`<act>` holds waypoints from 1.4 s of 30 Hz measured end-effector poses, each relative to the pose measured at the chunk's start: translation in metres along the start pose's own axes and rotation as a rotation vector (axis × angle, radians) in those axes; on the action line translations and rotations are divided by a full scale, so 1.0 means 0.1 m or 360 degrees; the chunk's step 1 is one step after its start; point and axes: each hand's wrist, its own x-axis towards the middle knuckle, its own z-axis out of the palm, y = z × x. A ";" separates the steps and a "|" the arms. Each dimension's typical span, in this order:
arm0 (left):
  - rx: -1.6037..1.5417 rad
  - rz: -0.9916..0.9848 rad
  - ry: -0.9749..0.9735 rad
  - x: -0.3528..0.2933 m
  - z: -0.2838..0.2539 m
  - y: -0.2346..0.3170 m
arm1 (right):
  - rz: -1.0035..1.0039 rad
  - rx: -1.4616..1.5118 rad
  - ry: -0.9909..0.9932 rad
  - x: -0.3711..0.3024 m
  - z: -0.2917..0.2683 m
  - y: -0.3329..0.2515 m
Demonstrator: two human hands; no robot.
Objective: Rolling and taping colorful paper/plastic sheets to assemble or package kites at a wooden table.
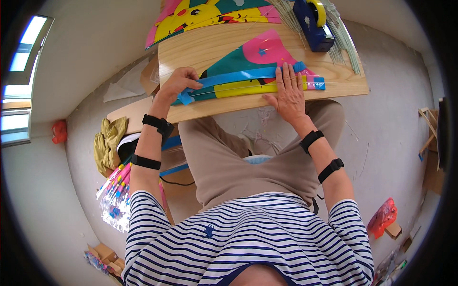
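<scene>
On the wooden table lies a folded plastic sheet [229, 66] in teal, pink and yellow. A shiny blue strip [238, 76] runs across it from left to right. Just below the strip, a thin pale rod [248, 86] lies along the yellow part and reaches past the right end. My left hand [179, 86] is closed, thumb and fingers pinching the blue strip near its left end, where a loose blue tail folds down. My right hand [290, 95] lies flat with fingers stretched out, pressing the strip and sheet near their right end.
At the table's [200, 45] far right stand a blue tape dispenser [312, 28] with a yellow roll and a bundle of thin rods [346, 43]. Printed sheets [210, 16] overlap the far edge. Left of my legs are an olive cloth [109, 145] and shiny colourful plastic [114, 200].
</scene>
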 end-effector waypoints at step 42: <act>0.0196 -0.0169 -0.0019 -0.38 -0.91 -0.30 | -0.0004 -0.0054 -0.0028 0.03 -0.05 -0.02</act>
